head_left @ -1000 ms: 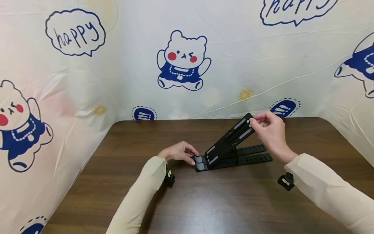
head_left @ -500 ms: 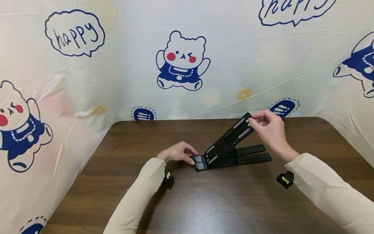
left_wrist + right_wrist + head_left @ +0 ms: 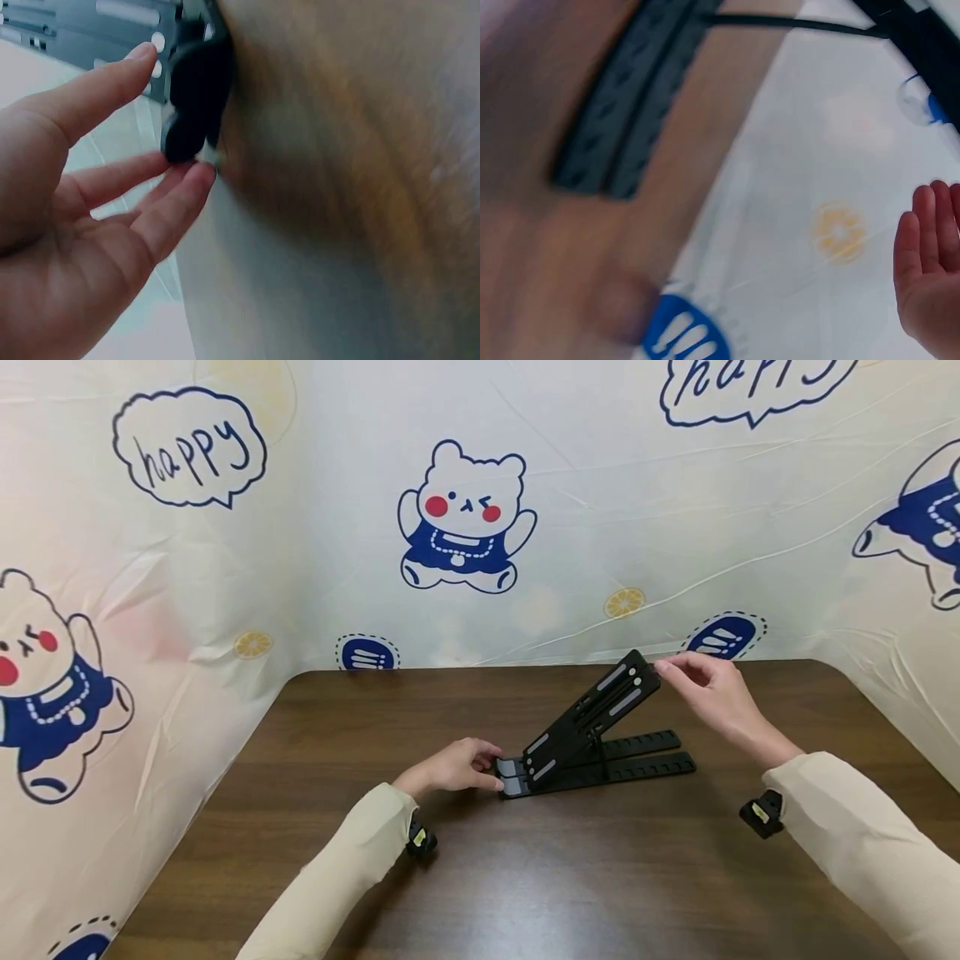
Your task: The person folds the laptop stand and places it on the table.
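A black folding laptop stand (image 3: 566, 735) with grey pads stands on the table, its upper part raised at a slant above two notched base rails (image 3: 648, 766). My left hand (image 3: 450, 766) is at the stand's low front end. In the left wrist view, that hand's fingertips (image 3: 199, 176) are right at the black hooked end (image 3: 199, 86), with the thumb stretched apart from them. My right hand (image 3: 716, 697) is just beyond the raised top end, its fingers extended and holding nothing. The right wrist view shows those fingers (image 3: 925, 225) straight, apart from the stand.
A brown wooden table (image 3: 360, 710) carries the stand. Behind it and along its sides hangs a pale sheet (image 3: 330, 527) printed with cartoon bears and the word "happy". A thin brace (image 3: 795, 22) links the stand's base and raised part.
My right hand has let go of the stand's raised end and moved right. My left hand has shifted slightly, its fingers loosening at the front end. The stand keeps its slant.
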`<state>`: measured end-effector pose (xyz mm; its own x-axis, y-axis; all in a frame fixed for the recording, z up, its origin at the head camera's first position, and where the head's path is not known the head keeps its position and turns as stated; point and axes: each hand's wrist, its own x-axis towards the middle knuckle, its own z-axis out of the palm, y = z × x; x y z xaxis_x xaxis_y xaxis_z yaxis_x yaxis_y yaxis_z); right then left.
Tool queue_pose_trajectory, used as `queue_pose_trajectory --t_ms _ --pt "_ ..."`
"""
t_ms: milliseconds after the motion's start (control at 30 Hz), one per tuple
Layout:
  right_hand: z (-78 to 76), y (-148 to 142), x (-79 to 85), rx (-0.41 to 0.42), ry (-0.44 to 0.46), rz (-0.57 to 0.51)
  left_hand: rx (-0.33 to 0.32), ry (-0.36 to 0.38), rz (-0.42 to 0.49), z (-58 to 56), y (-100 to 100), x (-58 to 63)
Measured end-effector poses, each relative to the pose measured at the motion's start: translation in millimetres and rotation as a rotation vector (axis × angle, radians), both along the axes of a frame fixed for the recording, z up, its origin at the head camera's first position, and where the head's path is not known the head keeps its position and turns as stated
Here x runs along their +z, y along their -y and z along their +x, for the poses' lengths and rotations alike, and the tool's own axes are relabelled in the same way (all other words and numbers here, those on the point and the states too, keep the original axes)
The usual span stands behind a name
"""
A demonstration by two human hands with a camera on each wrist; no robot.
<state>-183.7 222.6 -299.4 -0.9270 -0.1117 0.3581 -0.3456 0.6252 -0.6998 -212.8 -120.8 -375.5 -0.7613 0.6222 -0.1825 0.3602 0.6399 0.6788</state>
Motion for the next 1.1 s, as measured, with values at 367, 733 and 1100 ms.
queue_pose_trajectory --t_ms 367,733,1100 --pt "-18.7 -47.7 -66.6 0.174 0.244 0.211 0.082 -0.102 -0.005 13.2 -6.5 -9.0" --pt "-24.5 -58.2 -95.0 0.348 0.435 0.19 0.115 -0.107 0.018 14.1 -6.3 -15.0" --pt "-25.9 -59.6 -96.9 0.358 0.441 0.199 0.163 -0.03 0.108 9.5 -2.9 -15.2"
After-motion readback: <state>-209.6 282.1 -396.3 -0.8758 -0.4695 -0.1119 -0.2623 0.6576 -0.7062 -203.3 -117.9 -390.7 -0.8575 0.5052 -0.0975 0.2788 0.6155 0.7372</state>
